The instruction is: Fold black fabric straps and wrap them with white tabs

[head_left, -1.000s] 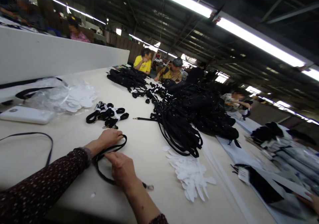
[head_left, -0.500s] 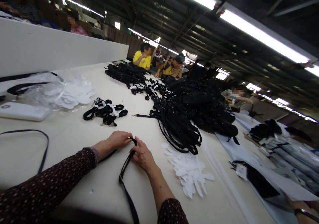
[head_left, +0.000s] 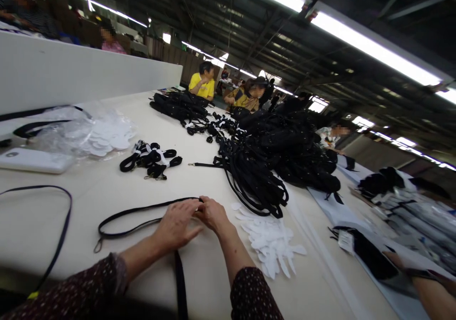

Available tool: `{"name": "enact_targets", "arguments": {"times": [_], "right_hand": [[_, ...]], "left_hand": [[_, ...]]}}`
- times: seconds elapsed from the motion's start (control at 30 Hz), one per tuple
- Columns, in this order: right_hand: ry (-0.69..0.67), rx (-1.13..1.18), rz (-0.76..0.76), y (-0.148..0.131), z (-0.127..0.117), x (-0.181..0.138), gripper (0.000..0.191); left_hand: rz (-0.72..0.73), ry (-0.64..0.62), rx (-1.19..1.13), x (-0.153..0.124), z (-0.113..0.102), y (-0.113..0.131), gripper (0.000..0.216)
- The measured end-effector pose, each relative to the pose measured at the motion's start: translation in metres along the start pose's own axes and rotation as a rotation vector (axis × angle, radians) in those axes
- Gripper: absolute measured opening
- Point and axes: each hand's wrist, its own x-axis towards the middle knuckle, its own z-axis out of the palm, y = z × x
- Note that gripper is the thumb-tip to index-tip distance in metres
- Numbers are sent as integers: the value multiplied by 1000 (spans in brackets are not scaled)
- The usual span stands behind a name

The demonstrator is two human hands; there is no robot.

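A narrow black strap (head_left: pixel 142 207) lies in a loop on the pale table in front of me, a small metal hook (head_left: pixel 98 245) at its left end. My right hand (head_left: pixel 214 214) pinches this strap at the far bend. My left hand (head_left: pixel 180 222) is right beside it, fingers stretched and thumb apart, its fingertips touching or nearly touching the right fingers. Below the hands another length of strap (head_left: pixel 180 287) runs toward the table's near edge. Beyond them lie several folded black strap bundles (head_left: pixel 151 161) with white wraps. White cut pieces (head_left: pixel 269 244) spread out right of my right hand.
A large heap of black straps (head_left: pixel 252 177) covers the table's middle. On the left are a plastic bag (head_left: pixel 67 130) with white pieces, a white device (head_left: pixel 33 161) and a dark cord (head_left: pixel 66 225). At right, a co-worker's hand (head_left: pixel 395 260) touches a black pouch (head_left: pixel 374 253). Other people sit farther back.
My left hand has moved right and nearer, against the right hand, and its fingers have spread. The strap now lies looped to the left with its hook showing. The co-worker's hand has reached the pouch.
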Motion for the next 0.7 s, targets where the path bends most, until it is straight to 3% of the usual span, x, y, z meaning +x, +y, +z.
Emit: {"name": "enact_targets", "arguments": {"times": [0.1,0.2,0.3,0.47,0.57,0.7], "right_hand": [[25,28,-24,4,4,-2,28],[22,64,-80,13,8,-9,18],[30,101,-106,23,12,-17,15],[55,184,-105,30,19,-23,14],[62,250,-86,32,19,-23,12],[63,266,-100,33,18,-24,15]], "left_hand": [[17,33,29,-24,17,15,90],[19,27,129,-38,12,-1,92],[34,9,223,-48,-13,-36,77],[-72,-9,278,-73,-51,-84,23],[-110,-24,274,-91,-58,-92,20],[-145,54,227,-107,-62,-82,29]]}}
